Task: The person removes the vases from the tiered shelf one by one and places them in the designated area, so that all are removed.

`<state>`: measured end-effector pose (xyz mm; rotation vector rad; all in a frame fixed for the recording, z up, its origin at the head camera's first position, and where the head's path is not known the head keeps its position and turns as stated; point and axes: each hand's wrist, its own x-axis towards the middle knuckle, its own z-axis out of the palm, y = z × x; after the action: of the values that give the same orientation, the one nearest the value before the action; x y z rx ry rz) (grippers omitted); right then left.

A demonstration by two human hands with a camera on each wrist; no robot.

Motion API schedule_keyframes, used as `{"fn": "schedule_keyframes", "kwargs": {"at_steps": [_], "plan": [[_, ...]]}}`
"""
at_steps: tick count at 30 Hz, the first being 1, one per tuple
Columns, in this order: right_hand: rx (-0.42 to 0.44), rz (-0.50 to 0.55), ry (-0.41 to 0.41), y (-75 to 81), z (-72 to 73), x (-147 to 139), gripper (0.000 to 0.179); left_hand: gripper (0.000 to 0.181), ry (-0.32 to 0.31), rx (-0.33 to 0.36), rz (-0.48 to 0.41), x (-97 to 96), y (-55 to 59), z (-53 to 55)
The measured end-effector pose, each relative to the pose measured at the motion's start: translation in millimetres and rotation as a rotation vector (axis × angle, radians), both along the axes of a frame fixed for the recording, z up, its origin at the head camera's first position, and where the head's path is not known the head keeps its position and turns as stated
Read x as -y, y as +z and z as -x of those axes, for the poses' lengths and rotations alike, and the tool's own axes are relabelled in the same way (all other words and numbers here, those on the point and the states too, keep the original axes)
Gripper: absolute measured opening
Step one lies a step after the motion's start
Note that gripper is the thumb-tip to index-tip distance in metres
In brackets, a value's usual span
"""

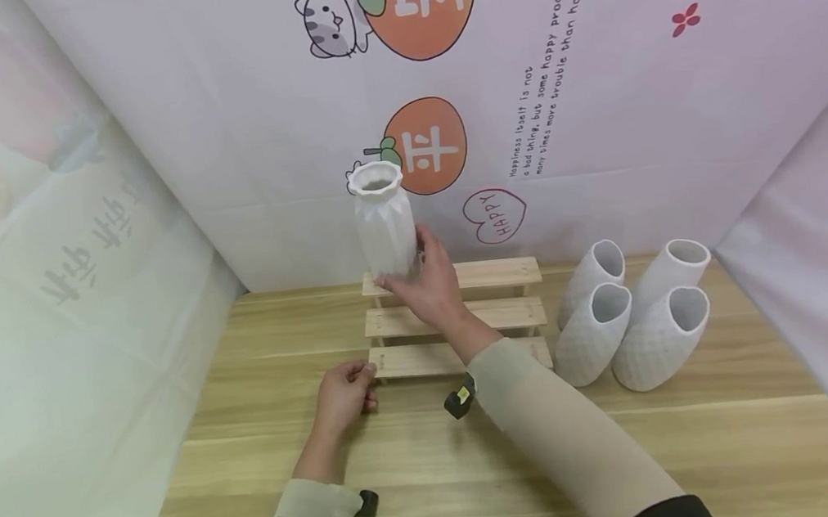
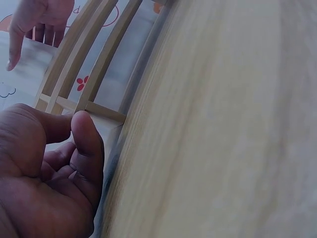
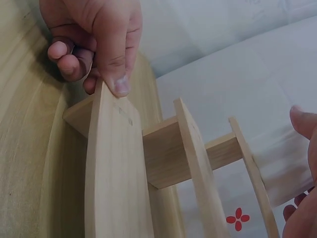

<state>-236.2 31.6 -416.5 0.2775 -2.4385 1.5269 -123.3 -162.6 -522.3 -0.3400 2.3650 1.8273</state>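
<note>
A white fluted vase [image 1: 385,228] with a scalloped rim stands upright over the left end of the top step of a three-step wooden rack [image 1: 456,316]. My right hand [image 1: 427,286] grips it low, thumb on the near side and fingers round its right. Down at the rack's front left corner, my left hand [image 1: 345,396] pinches the end of the lowest board [image 3: 116,173] between thumb and fingers. The right wrist view shows this left hand [image 3: 99,39] from the side, with the thumb pressed on the board's face. The vase's base is partly hidden behind my right hand.
Several white textured vases with slanted openings, one of them a front vase [image 1: 661,339], stand close together right of the rack. A printed cloth [image 1: 289,179] hangs behind the wooden table [image 1: 432,470], and more cloth [image 1: 83,361] closes off the left side.
</note>
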Motion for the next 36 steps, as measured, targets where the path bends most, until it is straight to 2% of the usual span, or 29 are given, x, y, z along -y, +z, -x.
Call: {"fn": "schedule_keyframes", "kwargs": {"at_steps": [9,19,28,36], "plan": [[0.006,0.005,-0.017,-3.8,1.6,-3.8,0.097,0.041,-0.004,-0.001,-0.009,-3.4,1.1,0.9],[-0.006,0.022,0.012,-5.3,1.8,-2.6,0.091,0.042,-0.014,-0.024,0.023,-2.3,-0.7,-0.1],[-0.006,0.021,-0.018,-7.2,0.1,-3.2,0.091,0.041,-0.006,-0.014,0.000,-2.8,-2.0,-0.1],[0.000,0.010,-0.022,-6.1,-3.5,-4.2,0.090,0.040,-0.002,-0.022,0.025,-1.5,-0.7,-1.7]]}}
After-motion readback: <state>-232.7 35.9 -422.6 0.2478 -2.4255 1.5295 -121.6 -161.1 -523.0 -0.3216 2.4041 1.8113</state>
